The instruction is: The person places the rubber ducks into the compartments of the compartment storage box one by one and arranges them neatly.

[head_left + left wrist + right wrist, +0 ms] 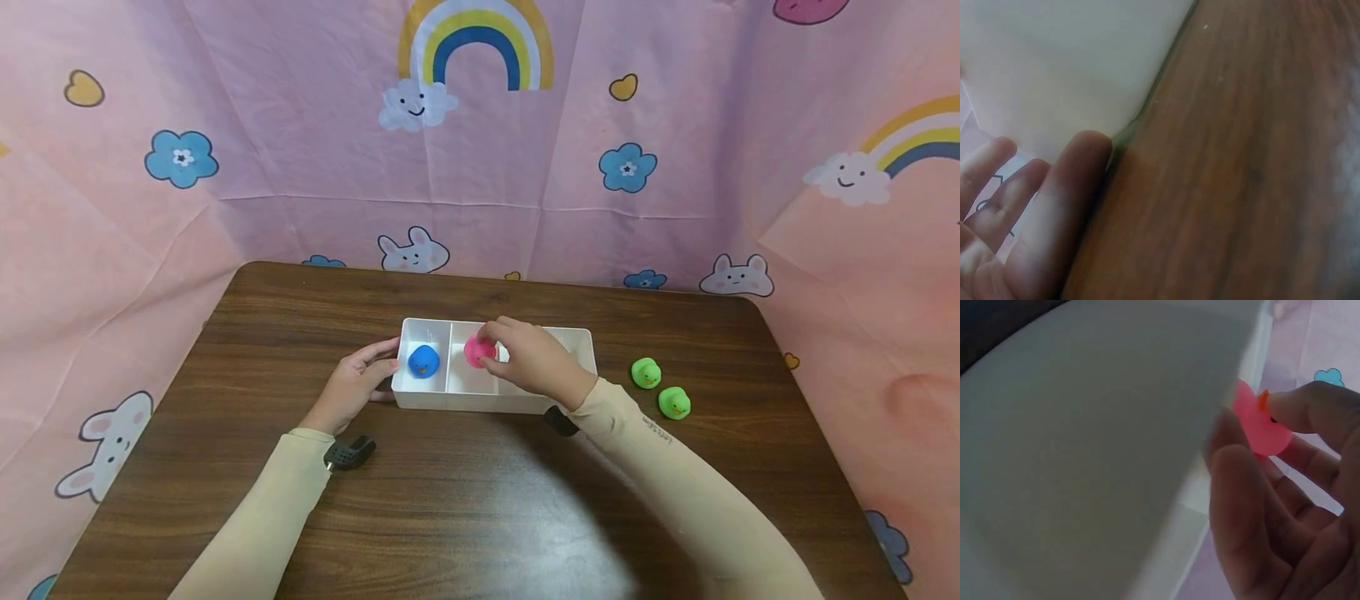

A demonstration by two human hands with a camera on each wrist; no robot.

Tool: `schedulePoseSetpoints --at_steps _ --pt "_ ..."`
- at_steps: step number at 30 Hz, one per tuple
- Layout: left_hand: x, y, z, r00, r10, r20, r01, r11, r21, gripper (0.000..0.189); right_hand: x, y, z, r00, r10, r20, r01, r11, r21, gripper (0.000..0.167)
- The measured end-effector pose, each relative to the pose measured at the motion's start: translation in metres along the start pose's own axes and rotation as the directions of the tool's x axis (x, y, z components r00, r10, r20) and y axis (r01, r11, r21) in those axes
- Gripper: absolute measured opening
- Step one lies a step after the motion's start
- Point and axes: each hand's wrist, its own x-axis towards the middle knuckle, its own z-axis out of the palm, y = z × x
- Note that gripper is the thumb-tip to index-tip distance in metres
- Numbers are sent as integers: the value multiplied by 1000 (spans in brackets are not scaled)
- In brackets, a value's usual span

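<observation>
A white divided box (472, 402) lies lengthwise on the table. In its left compartment sits a blue toy duck (424, 362). My right hand (536, 358) reaches over the box from the right and pinches a pink toy duck (477, 352) above the compartment beside the blue one. The right wrist view shows the pink duck (1266, 428) between thumb and fingers, its orange beak near a fingertip. My left hand (352, 383) touches the box's left end with spread fingers. In the left wrist view its fingertips (1085, 147) rest against the white wall.
Two green toy ducks (646, 373) sit on the wooden table (450, 508) to the right of the box, close to my right forearm. A pink cloth (322, 125) with rainbows, clouds and rabbits hangs behind the table and along its sides.
</observation>
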Motion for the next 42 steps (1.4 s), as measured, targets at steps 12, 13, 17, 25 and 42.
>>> schedulePoseSetpoints --at_steps 12,13,17,25,42 --pt "0 0 1 1000 14 14 -14 1000 -12 57 7 -3 16 999 42 15 -41 998 -49 22" --pt "0 0 1 1000 16 14 -16 1000 -12 57 8 -3 17 999 46 16 -45 998 -51 22" --pt "0 -1 0 1000 16 12 -16 1000 -11 57 9 -5 18 998 57 21 -56 997 -50 22" --pt "0 -3 0 1000 15 9 -15 1000 6 57 12 -7 20 996 72 49 -70 996 -58 22" --pt "2 -4 -1 1000 10 6 -10 1000 12 56 18 -6 28 999 33 38 -28 993 -115 20"
